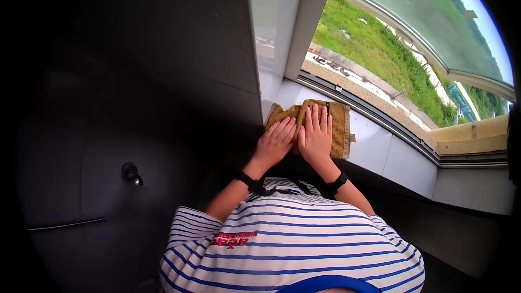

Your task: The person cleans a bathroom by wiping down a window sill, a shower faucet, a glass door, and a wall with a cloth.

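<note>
Between the dark wall (217, 59) at left and window track (374, 109) at right, our left hand (275, 144) and right hand (316, 135) rest, fingers outstretched, on the brown cloth (341, 130), lengthwise left-to-right on the mid-frame sill (370, 137).

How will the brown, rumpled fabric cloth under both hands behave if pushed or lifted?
The brown, rumpled fabric cloth is probably floppy: its left part bunches into folds, so it would likely droop when lifted. Pushed, it may slide or wrinkle, since the pale tiled sill beneath looks smooth.
</note>
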